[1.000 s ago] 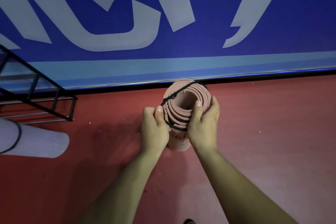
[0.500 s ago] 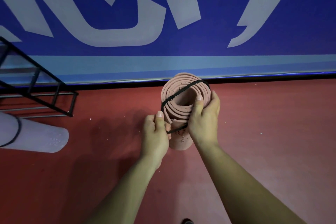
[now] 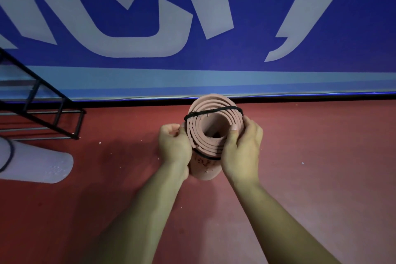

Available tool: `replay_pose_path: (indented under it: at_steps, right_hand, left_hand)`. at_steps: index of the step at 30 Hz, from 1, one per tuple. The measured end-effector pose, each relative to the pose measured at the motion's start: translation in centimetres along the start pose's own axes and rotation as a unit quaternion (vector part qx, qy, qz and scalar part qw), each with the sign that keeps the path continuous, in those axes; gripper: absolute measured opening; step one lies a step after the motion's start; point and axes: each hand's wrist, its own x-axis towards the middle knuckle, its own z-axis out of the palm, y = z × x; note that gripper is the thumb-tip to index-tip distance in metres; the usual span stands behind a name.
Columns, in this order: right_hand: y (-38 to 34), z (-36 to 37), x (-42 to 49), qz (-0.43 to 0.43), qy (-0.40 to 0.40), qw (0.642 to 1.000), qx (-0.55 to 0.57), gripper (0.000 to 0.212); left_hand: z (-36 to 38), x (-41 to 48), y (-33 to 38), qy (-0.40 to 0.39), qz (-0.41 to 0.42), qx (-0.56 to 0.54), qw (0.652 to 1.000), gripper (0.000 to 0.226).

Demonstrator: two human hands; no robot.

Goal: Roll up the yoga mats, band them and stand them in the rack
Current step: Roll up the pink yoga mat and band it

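Note:
A rolled pink yoga mat (image 3: pixel 211 129) stands on end on the red floor, its spiral top facing me. A black elastic band (image 3: pixel 214 111) stretches across the far part of the top and runs down around the near side. My left hand (image 3: pixel 174 144) grips the mat's left side with the band under its fingers. My right hand (image 3: pixel 242 146) clasps the right side, thumb on the top rim. A black metal rack (image 3: pixel 53 111) stands at the far left.
A rolled grey-lilac mat (image 3: pixel 36 164) with a black band lies on the floor at the left, by the rack. A blue banner wall (image 3: pixel 214 28) with pale lettering runs directly behind the pink mat. Red floor extends to the right.
The band has slid further across the mat's top toward the far edge. My left hand moved up against the mat's side, and my right thumb stayed on the rim.

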Motion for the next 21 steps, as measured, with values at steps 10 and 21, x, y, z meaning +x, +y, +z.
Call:
replay_pose_path:
  at_steps: [10,21]
  right_hand:
    - [-2.5,-0.3,1.5,0.052,-0.079,0.994,-0.06,0.055]
    - [-4.0,0.7,7.4,0.064,-0.109,0.988,-0.086,0.026]
  left_hand:
    - [1.4,-1.9,3.3,-0.098,0.13,0.107,0.981,0.059]
    - [2.0,1.9,5.1,-0.174,0.205,0.191,0.944,0.043]
